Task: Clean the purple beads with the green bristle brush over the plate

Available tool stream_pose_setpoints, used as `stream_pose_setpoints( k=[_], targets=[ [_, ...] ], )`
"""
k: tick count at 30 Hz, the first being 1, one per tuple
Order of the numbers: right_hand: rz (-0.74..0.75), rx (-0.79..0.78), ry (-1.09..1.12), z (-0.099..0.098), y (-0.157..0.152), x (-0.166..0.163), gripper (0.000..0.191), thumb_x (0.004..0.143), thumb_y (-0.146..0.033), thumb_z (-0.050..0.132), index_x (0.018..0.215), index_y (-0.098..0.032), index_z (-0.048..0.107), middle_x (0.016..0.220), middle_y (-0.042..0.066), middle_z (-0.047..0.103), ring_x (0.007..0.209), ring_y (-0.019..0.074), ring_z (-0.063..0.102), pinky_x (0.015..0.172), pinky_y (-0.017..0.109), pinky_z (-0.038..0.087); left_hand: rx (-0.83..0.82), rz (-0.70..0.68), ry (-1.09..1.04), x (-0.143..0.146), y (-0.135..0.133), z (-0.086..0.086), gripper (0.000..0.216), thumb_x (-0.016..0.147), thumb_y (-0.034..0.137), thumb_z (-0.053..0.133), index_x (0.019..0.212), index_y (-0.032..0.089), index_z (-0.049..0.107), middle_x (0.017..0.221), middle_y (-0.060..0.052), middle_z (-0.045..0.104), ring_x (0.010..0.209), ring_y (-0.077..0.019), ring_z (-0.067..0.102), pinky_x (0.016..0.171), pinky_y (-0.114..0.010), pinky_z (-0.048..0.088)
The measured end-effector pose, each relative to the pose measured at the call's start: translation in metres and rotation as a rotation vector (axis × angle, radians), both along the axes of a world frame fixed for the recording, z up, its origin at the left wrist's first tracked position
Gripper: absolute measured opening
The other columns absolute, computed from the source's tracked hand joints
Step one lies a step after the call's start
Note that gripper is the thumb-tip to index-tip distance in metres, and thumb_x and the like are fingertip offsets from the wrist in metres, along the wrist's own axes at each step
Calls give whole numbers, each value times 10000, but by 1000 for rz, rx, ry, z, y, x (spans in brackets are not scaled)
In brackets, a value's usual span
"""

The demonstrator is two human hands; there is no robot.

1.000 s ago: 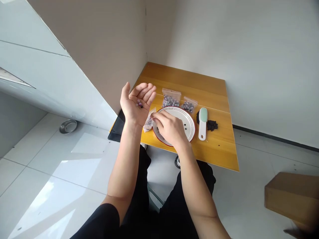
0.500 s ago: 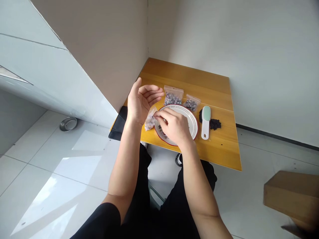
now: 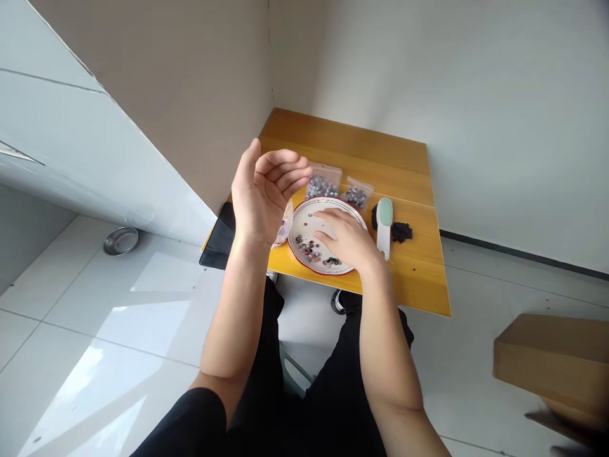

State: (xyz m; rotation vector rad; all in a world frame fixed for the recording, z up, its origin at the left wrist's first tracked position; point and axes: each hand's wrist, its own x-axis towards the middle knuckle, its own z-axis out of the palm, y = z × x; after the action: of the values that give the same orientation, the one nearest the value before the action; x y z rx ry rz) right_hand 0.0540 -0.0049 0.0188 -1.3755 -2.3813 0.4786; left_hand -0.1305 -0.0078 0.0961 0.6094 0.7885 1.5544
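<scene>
Beads (image 3: 309,246), small, glossy, round, mixed dark and pale, scattered inside white plate (image 3: 328,202) with red rim, on yellow wood table (image 3: 404,279). Right hand (image 3: 347,241) open, flat over plate, fingers low above beads, nothing visible held. Left hand (image 3: 264,193) cupped palm-up beside plate, nothing visible in it. Two zip bags (image 3: 322,187) of beads behind plate; crumpled clear bag (image 3: 284,225) just left of plate; dark clump (image 3: 400,232) beside white-and-green handled tool (image 3: 384,222).

A hand can pass along the far strip of the yellow wooden tabletop (image 3: 361,149), behind two clear zip bags of beads (image 3: 322,187). Rightward from the red-rimmed white plate (image 3: 304,261), a white-and-green plastic brush (image 3: 383,228) stands in the way.
</scene>
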Motion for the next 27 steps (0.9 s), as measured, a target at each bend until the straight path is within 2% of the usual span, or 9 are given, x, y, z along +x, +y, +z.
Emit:
stream_pose_setpoints(
  k=[3, 6, 9, 11, 14, 16, 21, 25, 27],
  targets=[
    [26, -19, -80, -17, 2, -9, 397, 978, -254, 537, 1362, -186, 613, 1503, 140, 547, 1401, 321, 492, 1146, 527, 409, 25, -36, -21, 7, -4, 4, 452, 928, 579, 534, 777, 190, 708, 837, -52, 771, 991, -214, 768, 902, -297, 608],
    [129, 40, -79, -24, -1, -22, 414, 979, -116, 420, 1325, -176, 639, 1494, 128, 560, 1390, 283, 495, 1144, 497, 398, 15, -60, -48, 14, -7, 6, 431, 941, 551, 529, 779, 191, 702, 825, -49, 761, 996, -217, 766, 911, -306, 604],
    [211, 54, -64, -23, -5, -27, 478, 927, -11, 396, 1266, -200, 675, 1367, 87, 661, 1270, 236, 569, 1075, 430, 435, -21, -83, -61, 20, -8, 5, 433, 951, 552, 514, 788, 194, 696, 826, -47, 755, 1025, -222, 762, 935, -315, 599],
    [232, 39, -71, -20, -9, -26, 430, 916, -13, 431, 1171, -208, 717, 1231, 68, 719, 1154, 222, 609, 993, 394, 463, -35, -107, -74, 25, -7, 3, 420, 948, 553, 524, 812, 196, 697, 835, -47, 756, 1039, -229, 759, 947, -330, 600],
    [233, 15, -114, -14, -17, -21, 382, 907, -8, 432, 1006, -202, 746, 1080, 62, 732, 1020, 210, 622, 874, 363, 474, -49, -146, -97, 33, -6, -2, 412, 940, 566, 533, 864, 199, 704, 833, -45, 759, 1037, -231, 760, 950, -343, 603],
    [233, 3, -118, -10, -23, -17, 358, 916, -23, 426, 952, -200, 735, 1053, 62, 718, 997, 211, 617, 844, 360, 476, -53, -175, -104, 39, -5, -6, 417, 944, 569, 526, 886, 199, 708, 829, -44, 761, 1029, -226, 762, 953, -337, 601],
    [206, -24, -101, -4, -36, -8, 196, 971, -195, 510, 987, -210, 705, 1097, 84, 701, 1043, 261, 624, 844, 401, 500, -76, -267, -126, 54, -5, -16, 434, 935, 579, 549, 862, 179, 703, 831, -66, 771, 990, -233, 769, 941, -331, 596],
    [131, -42, -151, -5, -36, -5, 210, 957, -198, 526, 1099, -216, 681, 1179, 114, 693, 1043, 291, 634, 705, 373, 489, -66, -321, -110, 65, 0, -31, 463, 934, 600, 534, 837, 180, 702, 815, -64, 771, 931, -214, 773, 906, -312, 591],
    [86, -72, -177, -6, -35, -5, 241, 955, -191, 509, 1137, -196, 666, 1166, 134, 700, 961, 288, 650, 601, 355, 443, -54, -346, -93, 70, 3, -42, 463, 932, 596, 535, 827, 178, 705, 819, -64, 772, 882, -197, 772, 895, -305, 584]
  ],
)
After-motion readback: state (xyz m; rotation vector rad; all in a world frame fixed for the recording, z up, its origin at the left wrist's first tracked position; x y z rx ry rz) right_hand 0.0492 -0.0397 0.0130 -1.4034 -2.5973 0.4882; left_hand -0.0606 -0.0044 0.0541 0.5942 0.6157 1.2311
